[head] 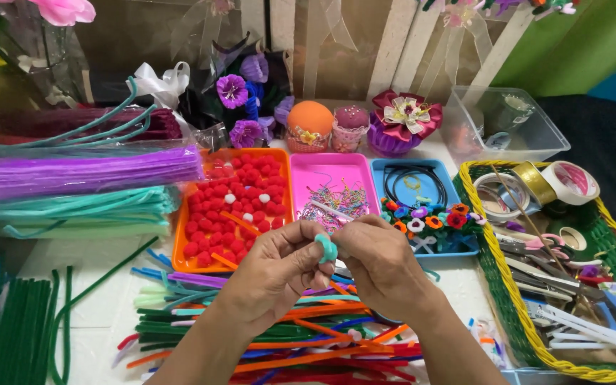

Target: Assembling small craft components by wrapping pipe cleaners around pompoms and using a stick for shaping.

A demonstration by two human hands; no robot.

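Head view: both hands' fingers [306, 251] pinch teal pipe-cleaner flower [326, 248] above crowded table [101, 314].

I pinch a small teal pipe-cleaner flower [326, 248] between the fingertips of my left hand [274, 271] and my right hand [381, 262], both raised above a loose heap of mixed-colour pipe cleaners [301, 335] on the white table [101, 314]. Just beyond my hands sit three shallow plastic trays side by side: an orange tray [180, 253] filled with red pompoms [237, 192], a pink tray [333, 171] of small pins, and a blue tray [458, 189] holding finished little flowers [433, 217]. To my right stands a green-and-yellow woven basket [500, 299] with tape rolls [570, 182] and scissors.
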